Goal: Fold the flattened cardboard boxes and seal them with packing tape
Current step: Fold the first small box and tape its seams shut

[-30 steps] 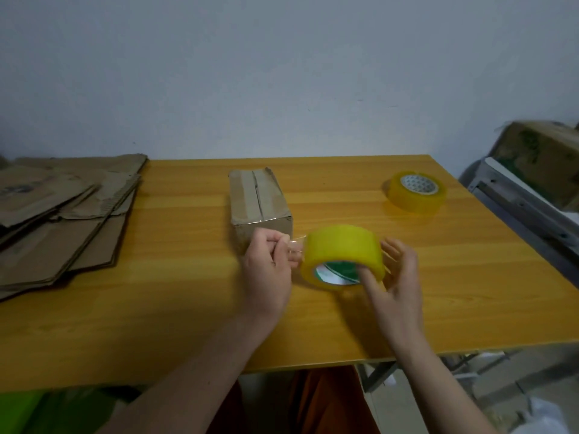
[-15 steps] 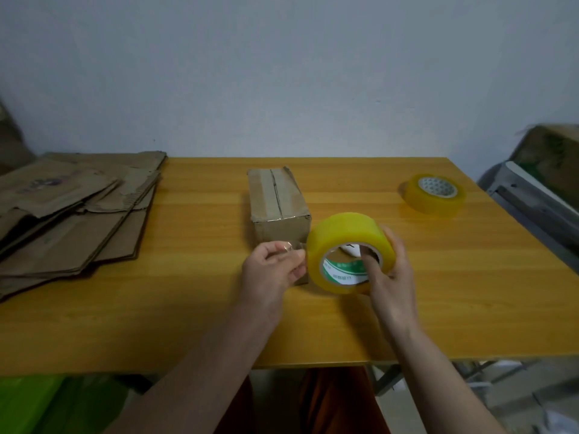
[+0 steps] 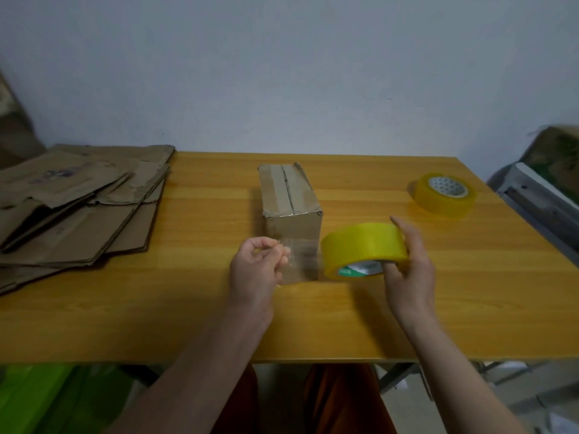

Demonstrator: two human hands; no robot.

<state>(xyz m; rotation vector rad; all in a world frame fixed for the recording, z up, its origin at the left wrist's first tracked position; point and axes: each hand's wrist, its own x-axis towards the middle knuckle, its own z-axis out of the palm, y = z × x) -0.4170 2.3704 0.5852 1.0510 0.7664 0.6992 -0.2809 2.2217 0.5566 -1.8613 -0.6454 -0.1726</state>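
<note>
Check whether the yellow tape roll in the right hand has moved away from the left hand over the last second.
Yes. The yellow tape roll has shifted right, clear of the small folded cardboard box, leaving a clear tape strip stretched to the left hand.

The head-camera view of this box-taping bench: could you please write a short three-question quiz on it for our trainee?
1. True or false: the right hand holds a tape roll.
2. How many tape rolls are in view?
3. The left hand pinches: A) a tape strip B) a flattened box C) nothing.

Key: 1 true. 2 two, counting the spare roll lying on the table. 3 A.
</note>
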